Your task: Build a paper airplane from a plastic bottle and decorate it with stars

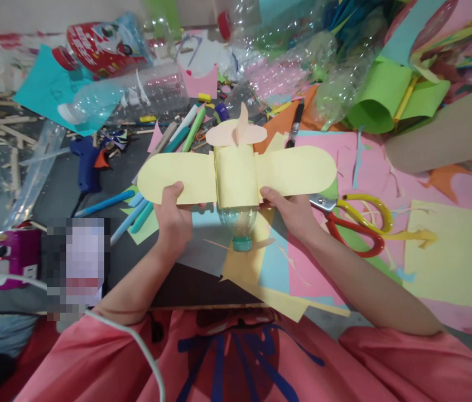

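Between my hands is a toy airplane (236, 176) made from a plastic bottle wrapped in pale yellow paper. Its clear neck and green cap (242, 243) point toward me. Two rounded yellow paper wings stick out sideways, and a peach paper tail (236, 133) stands at the far end. My left hand (173, 218) pinches the left wing, thumb on top and fingers underneath. At the inner edge of the right wing, my right hand (292, 209) grips with its thumb on top; its other fingers are mostly hidden. Scissors (357, 223) with yellow and red handles lie just right of my right hand.
A blue glue gun (87, 164), several markers (135, 215) and a blurred-out phone-like object (85, 259) lie at left. Plastic bottles (135, 92) and wood scraps (5, 128) crowd the back. Coloured paper (457, 257) covers the right, where another person's arm (449, 131) reaches in.
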### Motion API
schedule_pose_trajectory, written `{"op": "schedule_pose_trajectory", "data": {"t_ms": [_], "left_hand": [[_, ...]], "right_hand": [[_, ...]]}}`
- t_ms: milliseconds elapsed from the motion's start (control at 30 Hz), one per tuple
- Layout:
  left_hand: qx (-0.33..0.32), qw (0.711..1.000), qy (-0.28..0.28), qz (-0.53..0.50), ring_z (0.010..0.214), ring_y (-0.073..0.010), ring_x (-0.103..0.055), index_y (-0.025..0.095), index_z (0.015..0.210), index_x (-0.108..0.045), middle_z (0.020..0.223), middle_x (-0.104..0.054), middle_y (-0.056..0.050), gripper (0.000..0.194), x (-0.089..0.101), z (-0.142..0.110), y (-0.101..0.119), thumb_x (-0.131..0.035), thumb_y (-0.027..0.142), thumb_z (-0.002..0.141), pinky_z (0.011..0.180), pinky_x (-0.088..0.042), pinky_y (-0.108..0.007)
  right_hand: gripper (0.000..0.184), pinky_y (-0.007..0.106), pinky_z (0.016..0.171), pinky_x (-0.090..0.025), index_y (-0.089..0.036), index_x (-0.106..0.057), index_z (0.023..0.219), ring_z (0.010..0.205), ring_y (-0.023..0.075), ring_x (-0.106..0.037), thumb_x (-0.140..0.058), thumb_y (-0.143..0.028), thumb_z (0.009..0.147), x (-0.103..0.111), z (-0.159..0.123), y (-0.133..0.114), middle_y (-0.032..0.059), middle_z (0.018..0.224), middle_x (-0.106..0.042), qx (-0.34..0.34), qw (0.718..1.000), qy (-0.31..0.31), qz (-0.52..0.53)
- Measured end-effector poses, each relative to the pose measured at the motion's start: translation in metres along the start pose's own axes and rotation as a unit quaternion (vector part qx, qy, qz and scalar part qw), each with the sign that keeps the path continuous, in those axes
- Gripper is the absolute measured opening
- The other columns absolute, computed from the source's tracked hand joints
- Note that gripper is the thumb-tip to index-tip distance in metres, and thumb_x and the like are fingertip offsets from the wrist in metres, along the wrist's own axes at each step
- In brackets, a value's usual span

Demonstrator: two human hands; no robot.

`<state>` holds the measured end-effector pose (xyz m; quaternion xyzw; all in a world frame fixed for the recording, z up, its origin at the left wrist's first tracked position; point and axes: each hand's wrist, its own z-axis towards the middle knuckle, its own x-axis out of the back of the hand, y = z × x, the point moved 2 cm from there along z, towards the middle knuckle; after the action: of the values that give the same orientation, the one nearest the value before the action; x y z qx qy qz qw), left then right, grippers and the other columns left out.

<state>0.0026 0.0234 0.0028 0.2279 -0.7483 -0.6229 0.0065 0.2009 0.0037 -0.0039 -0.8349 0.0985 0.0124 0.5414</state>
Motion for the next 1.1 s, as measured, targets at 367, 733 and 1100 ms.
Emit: {"op": "schedule_pose_trajectory", "data": {"t_ms": [367,733,1100], "left_hand": [[0.012,0.999,0.01,-0.045,0.05,-0.0118,-0.056,0.02,0.08,-0.059,0.069,-0.065,0.001,0.017,-0.0051,-0.0049,0.0008,-0.071,0.027,0.069,0.043,-0.046,-0.026],[0.032,0.998,-0.004,-0.048,0.052,-0.012,-0.06,0.019,0.088,-0.063,0.067,-0.067,0.001,0.024,-0.0064,-0.0068,0.0023,-0.071,0.026,0.067,0.04,-0.042,-0.024],[0.029,0.999,-0.006,-0.027,0.051,-0.014,-0.061,0.02,0.092,-0.064,0.063,-0.065,0.002,0.027,-0.009,-0.0086,0.0048,-0.07,0.029,0.068,0.042,-0.044,-0.025]], "right_hand": [[0.037,0.038,0.068,-0.059,-0.024,-0.063,0.063,0.064,0.0176,-0.064,-0.081,-0.056,0.061,0.0026,0.0013,0.0053,0.0005,0.065,-0.066,0.008,1.0,0.004,-0.028],[0.034,0.037,0.069,-0.059,-0.023,-0.063,0.062,0.062,0.0171,-0.063,-0.081,-0.052,0.061,0.0023,-0.0002,0.0033,0.0004,0.064,-0.066,0.011,1.0,0.0,-0.018],[0.036,0.036,0.07,-0.059,-0.022,-0.064,0.064,0.064,0.0172,-0.064,-0.08,-0.054,0.062,0.0016,-0.0007,0.0035,0.002,0.067,-0.068,0.009,1.0,-0.004,-0.026]]}}
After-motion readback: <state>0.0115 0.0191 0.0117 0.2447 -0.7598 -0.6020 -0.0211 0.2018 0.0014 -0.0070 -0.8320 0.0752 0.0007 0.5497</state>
